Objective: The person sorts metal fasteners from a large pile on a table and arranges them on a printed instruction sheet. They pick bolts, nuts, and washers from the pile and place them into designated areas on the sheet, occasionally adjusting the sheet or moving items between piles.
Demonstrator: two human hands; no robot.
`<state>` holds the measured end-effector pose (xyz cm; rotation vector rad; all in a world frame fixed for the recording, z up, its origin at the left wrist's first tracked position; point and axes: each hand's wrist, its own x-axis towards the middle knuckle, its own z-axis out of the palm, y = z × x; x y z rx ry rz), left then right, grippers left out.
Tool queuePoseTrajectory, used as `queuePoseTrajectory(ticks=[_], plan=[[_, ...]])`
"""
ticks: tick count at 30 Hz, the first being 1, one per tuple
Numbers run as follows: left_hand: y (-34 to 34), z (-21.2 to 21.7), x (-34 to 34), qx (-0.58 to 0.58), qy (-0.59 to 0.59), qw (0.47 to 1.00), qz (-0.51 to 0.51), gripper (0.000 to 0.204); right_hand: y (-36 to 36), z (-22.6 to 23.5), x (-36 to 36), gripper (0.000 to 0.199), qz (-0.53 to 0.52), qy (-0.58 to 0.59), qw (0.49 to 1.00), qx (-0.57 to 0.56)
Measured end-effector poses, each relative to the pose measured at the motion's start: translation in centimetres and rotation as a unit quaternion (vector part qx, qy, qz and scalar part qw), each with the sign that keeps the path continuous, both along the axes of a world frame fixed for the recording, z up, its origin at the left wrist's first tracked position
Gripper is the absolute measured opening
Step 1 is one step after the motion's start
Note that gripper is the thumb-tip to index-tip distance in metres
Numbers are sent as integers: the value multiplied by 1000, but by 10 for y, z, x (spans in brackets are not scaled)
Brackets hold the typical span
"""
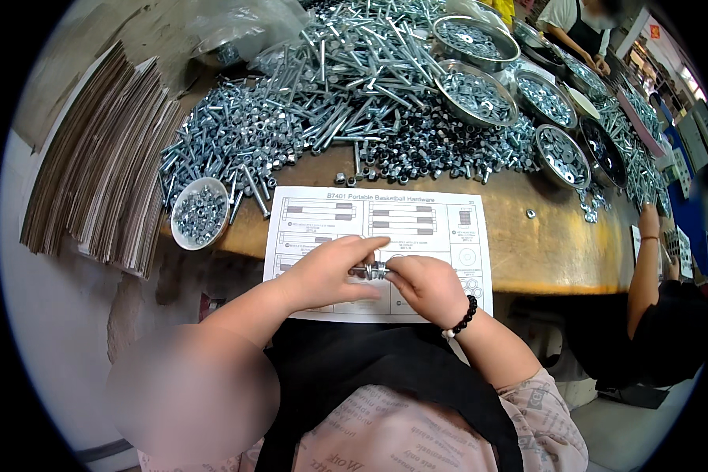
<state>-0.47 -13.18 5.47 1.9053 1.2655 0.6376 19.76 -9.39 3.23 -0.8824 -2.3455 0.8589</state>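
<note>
Bolt [372, 272] pinched between both hands [377, 275], near nut-filled bowl [200, 212].

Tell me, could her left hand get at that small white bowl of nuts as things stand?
Probably yes: the white bowl sits uncovered at the table edge, nothing between it and the left hand, though that hand is busy holding a bolt.

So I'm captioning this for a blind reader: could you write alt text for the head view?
Two bare hands, left hand and right hand, together hold a small bolt over a printed sheet on a wooden table. Beyond lie heaped silver bolts and metal bowls of nuts.
</note>
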Motion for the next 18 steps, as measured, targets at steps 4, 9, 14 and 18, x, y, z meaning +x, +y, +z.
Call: queuePoseTrajectory(ticks=[4, 9, 14, 18], plan=[[-25, -6, -30, 9, -36, 993, 113, 65, 3, 0, -6, 13, -53, 66, 985, -149], [-55, -33, -71, 52, -120, 956, 263, 45, -6, -9, -25, 13, 30, 74, 981, -178], [-82, -42, -80, 47, -30, 961, 270, 44, -16, -38, -49, 16, 95, -5, 989, -112], [-88, -49, -72, 101, 96, 967, 215, 46, -19, -43, -61, 15, 104, -87, 990, -34]])
